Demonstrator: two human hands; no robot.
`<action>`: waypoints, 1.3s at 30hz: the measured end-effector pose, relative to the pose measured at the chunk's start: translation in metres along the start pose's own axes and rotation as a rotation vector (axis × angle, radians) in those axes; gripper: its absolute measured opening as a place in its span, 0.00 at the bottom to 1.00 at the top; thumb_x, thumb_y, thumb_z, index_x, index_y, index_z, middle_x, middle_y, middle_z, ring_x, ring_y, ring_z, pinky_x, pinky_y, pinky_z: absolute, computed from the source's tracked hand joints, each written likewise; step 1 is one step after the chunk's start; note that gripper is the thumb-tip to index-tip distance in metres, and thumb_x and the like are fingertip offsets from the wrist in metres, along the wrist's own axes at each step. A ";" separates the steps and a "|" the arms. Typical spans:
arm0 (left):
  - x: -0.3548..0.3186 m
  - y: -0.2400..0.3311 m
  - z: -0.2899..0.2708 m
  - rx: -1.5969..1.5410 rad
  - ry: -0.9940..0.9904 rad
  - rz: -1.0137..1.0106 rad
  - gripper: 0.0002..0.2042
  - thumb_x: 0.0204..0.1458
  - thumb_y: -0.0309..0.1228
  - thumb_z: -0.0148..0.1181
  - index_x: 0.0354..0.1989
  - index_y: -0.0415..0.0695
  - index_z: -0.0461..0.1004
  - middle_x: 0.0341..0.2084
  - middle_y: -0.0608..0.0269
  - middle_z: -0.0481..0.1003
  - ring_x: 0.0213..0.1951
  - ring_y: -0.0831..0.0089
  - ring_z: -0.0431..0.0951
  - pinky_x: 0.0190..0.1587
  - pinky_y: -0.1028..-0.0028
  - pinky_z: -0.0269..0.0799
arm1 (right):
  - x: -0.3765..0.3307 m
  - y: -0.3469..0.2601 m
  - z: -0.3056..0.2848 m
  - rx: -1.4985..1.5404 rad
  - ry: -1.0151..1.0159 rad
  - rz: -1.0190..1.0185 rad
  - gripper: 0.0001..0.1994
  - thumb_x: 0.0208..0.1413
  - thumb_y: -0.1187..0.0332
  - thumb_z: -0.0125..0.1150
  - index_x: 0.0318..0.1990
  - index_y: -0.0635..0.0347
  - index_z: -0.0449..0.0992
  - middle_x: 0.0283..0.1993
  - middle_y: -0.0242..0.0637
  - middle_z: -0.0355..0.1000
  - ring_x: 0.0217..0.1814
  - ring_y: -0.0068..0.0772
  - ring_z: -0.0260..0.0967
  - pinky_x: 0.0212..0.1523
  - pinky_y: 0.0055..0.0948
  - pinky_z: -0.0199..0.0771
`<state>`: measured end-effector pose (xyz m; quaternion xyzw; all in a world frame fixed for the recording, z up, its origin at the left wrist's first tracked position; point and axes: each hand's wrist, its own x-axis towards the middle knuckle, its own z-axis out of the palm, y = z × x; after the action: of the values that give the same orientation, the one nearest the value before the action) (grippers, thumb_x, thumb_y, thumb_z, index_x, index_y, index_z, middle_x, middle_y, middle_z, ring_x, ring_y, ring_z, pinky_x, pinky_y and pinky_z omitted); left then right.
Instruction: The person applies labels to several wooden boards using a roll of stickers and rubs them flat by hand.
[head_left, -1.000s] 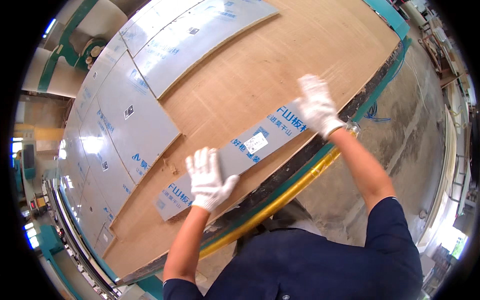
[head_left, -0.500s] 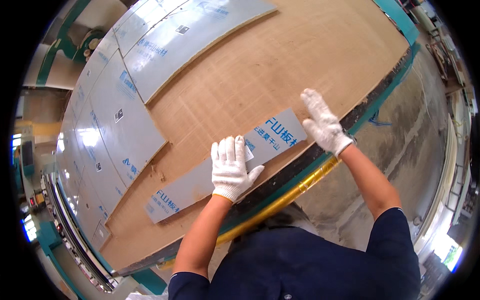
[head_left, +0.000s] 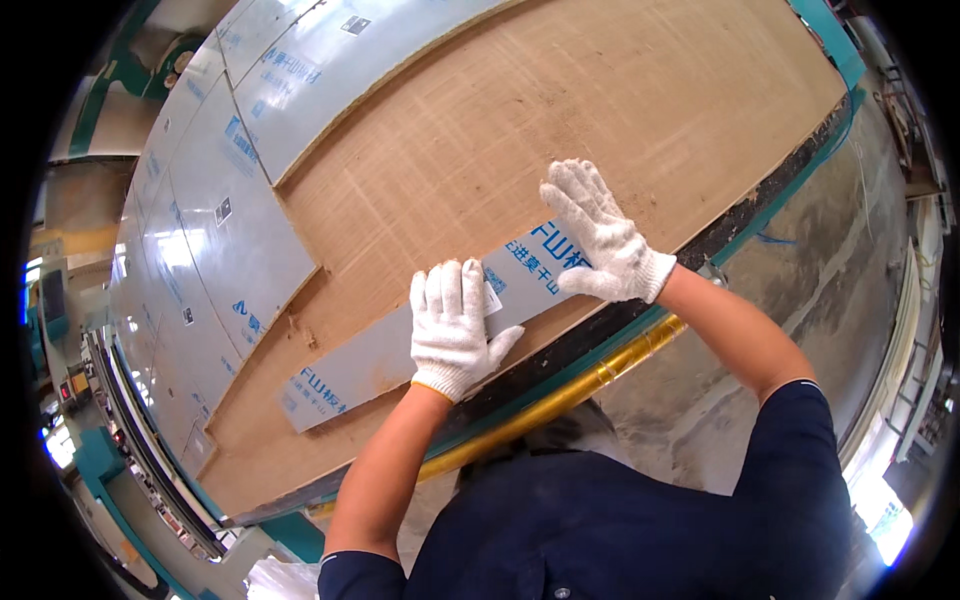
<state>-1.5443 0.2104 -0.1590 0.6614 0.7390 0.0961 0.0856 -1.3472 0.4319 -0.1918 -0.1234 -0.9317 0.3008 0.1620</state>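
A long grey panel strip (head_left: pixel 372 357) with blue print lies on the brown board (head_left: pixel 440 150) near the table's front edge. My left hand (head_left: pixel 450 318), in a white knit glove, rests flat across the middle of the strip, fingers stretched forward and thumb out to the right. Part of a small white label (head_left: pixel 492 299) shows beside its fingers. My right hand (head_left: pixel 598 232), gloved the same way, lies over the strip's right end with fingers extended and hides that end. Whether its palm presses on the strip I cannot tell.
Larger grey film-covered panels (head_left: pixel 215 210) cover the table's left and far left, with sawdust along their edges. A yellow tube (head_left: pixel 560 390) runs along the front edge, close to my body. Concrete floor (head_left: pixel 770 330) lies to the right, and green machine parts (head_left: pixel 100 460) stand at the lower left.
My right hand has moved left, from beside the strip's right end to over it. The left hand stays on the strip. The whole view has shifted slightly.
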 end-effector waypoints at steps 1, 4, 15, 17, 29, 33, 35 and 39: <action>0.001 0.001 0.001 -0.008 0.010 -0.001 0.52 0.40 0.53 0.76 0.69 0.33 0.60 0.62 0.40 0.65 0.67 0.44 0.63 0.72 0.41 0.50 | 0.004 0.007 -0.001 0.015 -0.011 -0.005 0.51 0.59 0.39 0.61 0.82 0.51 0.43 0.86 0.46 0.32 0.88 0.52 0.23 0.84 0.49 0.22; 0.007 0.005 0.001 -0.003 0.026 0.020 0.52 0.40 0.53 0.76 0.69 0.33 0.60 0.62 0.41 0.65 0.67 0.44 0.63 0.73 0.41 0.50 | 0.057 0.030 0.002 -0.074 0.092 0.115 0.51 0.60 0.38 0.59 0.82 0.51 0.41 0.86 0.47 0.32 0.88 0.50 0.23 0.84 0.49 0.22; 0.001 -0.003 0.006 0.046 0.064 0.013 0.50 0.43 0.55 0.72 0.70 0.33 0.60 0.63 0.41 0.65 0.68 0.46 0.62 0.73 0.41 0.50 | -0.083 -0.090 0.012 -0.062 -0.005 0.069 0.49 0.59 0.42 0.62 0.80 0.57 0.48 0.86 0.49 0.34 0.88 0.49 0.25 0.83 0.59 0.18; 0.003 -0.002 0.004 0.039 0.030 0.013 0.49 0.46 0.57 0.70 0.70 0.33 0.61 0.64 0.42 0.64 0.68 0.46 0.62 0.73 0.41 0.50 | -0.039 -0.114 0.037 0.052 0.073 0.010 0.46 0.57 0.47 0.67 0.78 0.59 0.56 0.84 0.49 0.45 0.87 0.49 0.35 0.83 0.59 0.26; 0.008 -0.001 0.005 -0.021 0.135 0.055 0.49 0.44 0.56 0.72 0.68 0.33 0.62 0.62 0.41 0.66 0.67 0.44 0.64 0.72 0.42 0.52 | -0.042 0.025 -0.030 -0.737 0.533 0.560 0.37 0.66 0.51 0.56 0.79 0.55 0.55 0.84 0.49 0.41 0.88 0.51 0.27 0.82 0.54 0.20; -0.002 -0.012 0.005 -0.088 0.170 0.030 0.47 0.46 0.56 0.70 0.67 0.34 0.63 0.64 0.39 0.66 0.68 0.40 0.63 0.73 0.42 0.51 | 0.019 -0.070 0.034 -0.344 0.495 0.273 0.33 0.64 0.56 0.61 0.74 0.58 0.64 0.79 0.53 0.55 0.84 0.57 0.44 0.82 0.52 0.39; 0.000 -0.011 0.013 -0.115 0.222 0.035 0.44 0.48 0.55 0.69 0.67 0.35 0.64 0.64 0.38 0.66 0.69 0.39 0.63 0.74 0.44 0.51 | 0.038 -0.095 0.062 -0.280 0.332 0.233 0.31 0.62 0.57 0.63 0.70 0.59 0.68 0.76 0.54 0.61 0.82 0.58 0.50 0.81 0.53 0.46; -0.047 -0.043 0.002 -0.105 0.265 -0.096 0.40 0.54 0.53 0.64 0.68 0.35 0.65 0.64 0.37 0.67 0.69 0.41 0.64 0.76 0.46 0.50 | 0.042 -0.098 0.073 -0.443 0.275 0.297 0.28 0.62 0.59 0.64 0.67 0.62 0.72 0.73 0.53 0.64 0.80 0.56 0.54 0.81 0.50 0.48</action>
<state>-1.5802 0.1595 -0.1724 0.6016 0.7685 0.2166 0.0263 -1.4260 0.3301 -0.1791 -0.3303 -0.9157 0.0911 0.2099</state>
